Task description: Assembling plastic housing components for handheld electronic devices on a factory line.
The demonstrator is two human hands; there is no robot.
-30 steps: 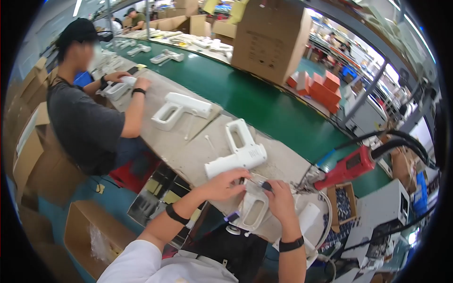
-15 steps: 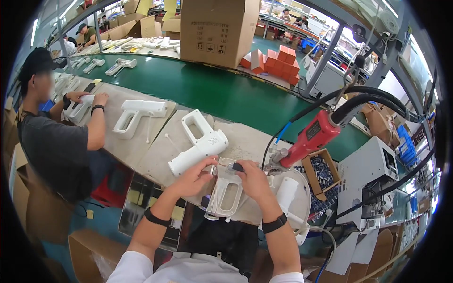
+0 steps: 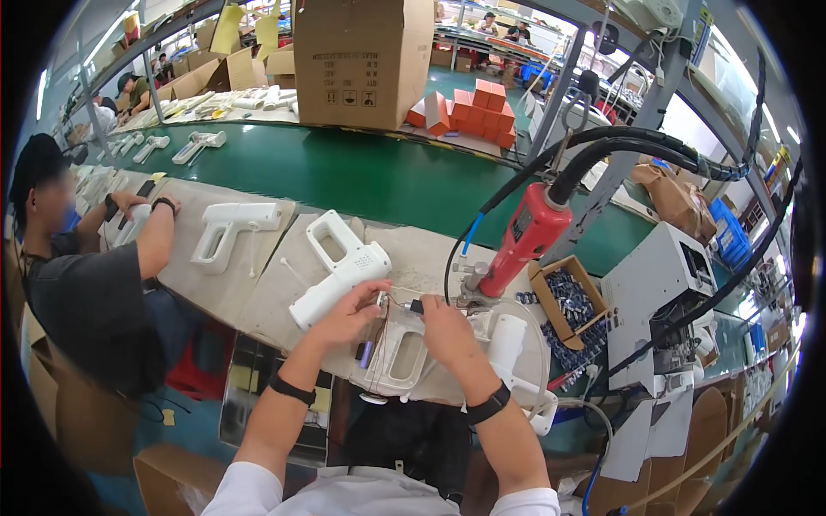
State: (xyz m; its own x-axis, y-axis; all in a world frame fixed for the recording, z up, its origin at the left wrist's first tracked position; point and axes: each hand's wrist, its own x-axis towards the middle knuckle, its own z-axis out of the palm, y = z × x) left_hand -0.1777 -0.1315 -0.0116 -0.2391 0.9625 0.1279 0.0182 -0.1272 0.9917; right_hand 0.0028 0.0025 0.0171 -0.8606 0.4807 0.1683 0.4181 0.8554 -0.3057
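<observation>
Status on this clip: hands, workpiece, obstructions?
Left hand and right hand pinching small wired parts over open white housing. Second white housing beside left hand. Red power screwdriver hanging close right.

One head-worn fisheye view looks steeply down from close above onto the grey-covered worktop (image 3: 215,284), facing the long green conveyor belt (image 3: 370,172) beyond.

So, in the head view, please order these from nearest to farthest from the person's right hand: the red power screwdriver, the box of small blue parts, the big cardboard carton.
1. Red power screwdriver, just beyond the right hand.
2. Box of small blue parts, further right.
3. Big cardboard carton, far across the green belt.
</observation>
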